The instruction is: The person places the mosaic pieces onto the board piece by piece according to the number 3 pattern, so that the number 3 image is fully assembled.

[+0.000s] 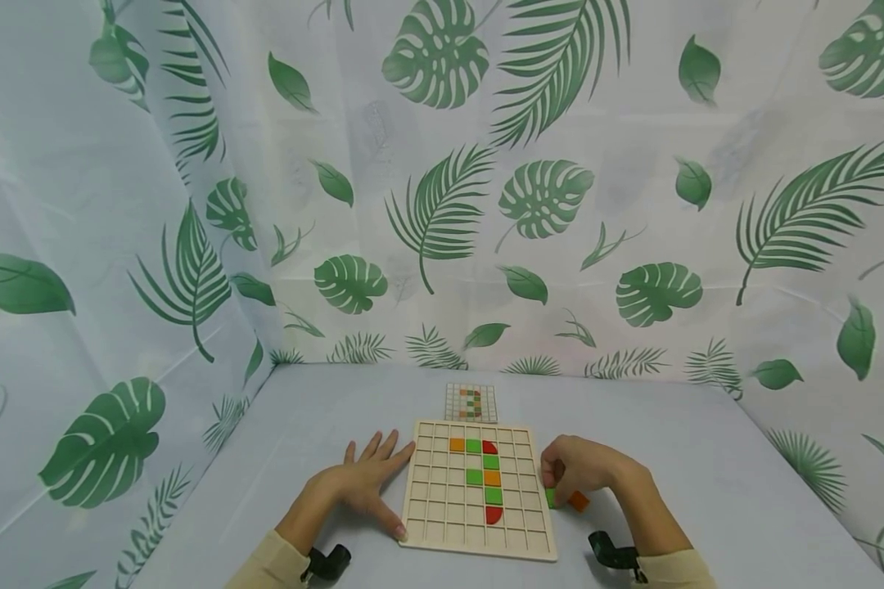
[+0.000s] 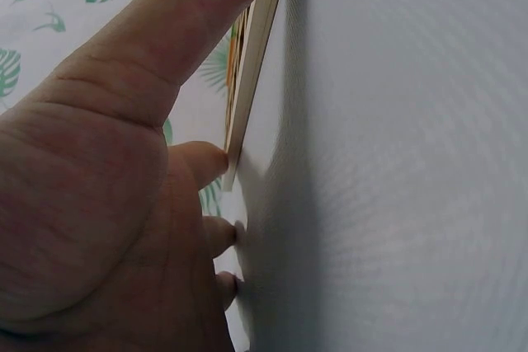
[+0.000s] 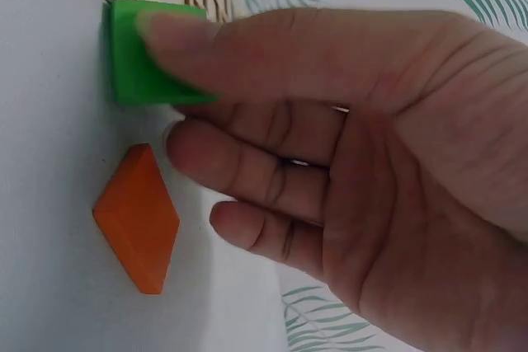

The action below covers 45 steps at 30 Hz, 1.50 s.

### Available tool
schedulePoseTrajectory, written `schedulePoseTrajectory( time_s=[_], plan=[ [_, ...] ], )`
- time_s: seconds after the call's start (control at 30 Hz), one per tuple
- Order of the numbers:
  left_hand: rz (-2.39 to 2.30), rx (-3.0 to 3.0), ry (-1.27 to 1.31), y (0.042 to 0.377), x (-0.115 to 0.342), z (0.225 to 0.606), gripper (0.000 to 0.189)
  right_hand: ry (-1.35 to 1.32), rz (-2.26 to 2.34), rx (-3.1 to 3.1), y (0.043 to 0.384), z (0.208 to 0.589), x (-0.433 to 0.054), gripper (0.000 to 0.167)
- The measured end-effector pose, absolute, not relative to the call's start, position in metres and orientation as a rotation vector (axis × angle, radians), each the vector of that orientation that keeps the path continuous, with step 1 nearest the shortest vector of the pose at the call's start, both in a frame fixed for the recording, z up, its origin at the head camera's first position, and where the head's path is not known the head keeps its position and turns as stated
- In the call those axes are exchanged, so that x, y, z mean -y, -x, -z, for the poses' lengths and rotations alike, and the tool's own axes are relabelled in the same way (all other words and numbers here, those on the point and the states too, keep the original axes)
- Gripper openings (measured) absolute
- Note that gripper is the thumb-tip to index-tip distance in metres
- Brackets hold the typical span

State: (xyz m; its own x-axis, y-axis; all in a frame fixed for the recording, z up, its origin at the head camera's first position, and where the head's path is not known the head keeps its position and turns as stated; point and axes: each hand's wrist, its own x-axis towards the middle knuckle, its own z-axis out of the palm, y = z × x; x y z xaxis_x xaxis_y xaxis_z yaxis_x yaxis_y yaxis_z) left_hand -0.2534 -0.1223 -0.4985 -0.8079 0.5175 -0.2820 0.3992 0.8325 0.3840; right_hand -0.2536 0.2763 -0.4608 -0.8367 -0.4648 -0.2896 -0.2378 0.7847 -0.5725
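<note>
A wooden grid board (image 1: 442,511) lies on the table with orange, green and red tiles set in some of its squares. My left hand (image 1: 372,481) spreads its fingers along the board's left side, thumb at the near corner and index finger at the edge farther up. In the left wrist view the thumb (image 2: 190,22) reaches over to the board's edge (image 2: 252,80). Beside the board's right edge, my right hand (image 1: 578,465) pinches a green square tile (image 3: 128,63), thumb on its face. An orange tile (image 3: 140,220) lies on the table just by the curled fingers.
Behind the board lies a small pattern card (image 1: 471,402) showing a grid with coloured squares. Pale cloth covers the table (image 1: 339,409). A leaf-print curtain (image 1: 442,245) stands at the back and left. Black wrist devices (image 1: 611,552) sit under both wrists.
</note>
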Motion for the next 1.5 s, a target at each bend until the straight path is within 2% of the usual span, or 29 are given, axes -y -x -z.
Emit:
schedulePoseTrajectory(
  time_s=[0.5, 1.5],
  plan=[
    [-0.448, -2.623, -0.691, 0.252, 0.123, 0.496, 0.135, 0.672, 0.942, -2.625, 0.265, 0.461, -0.279, 0.006],
    [-0.427, -2.644, -0.697, 0.253, 0.123, 0.499, 0.136, 0.718, 1.127, -2.616, 0.267, 0.464, -0.257, 0.016]
  ],
)
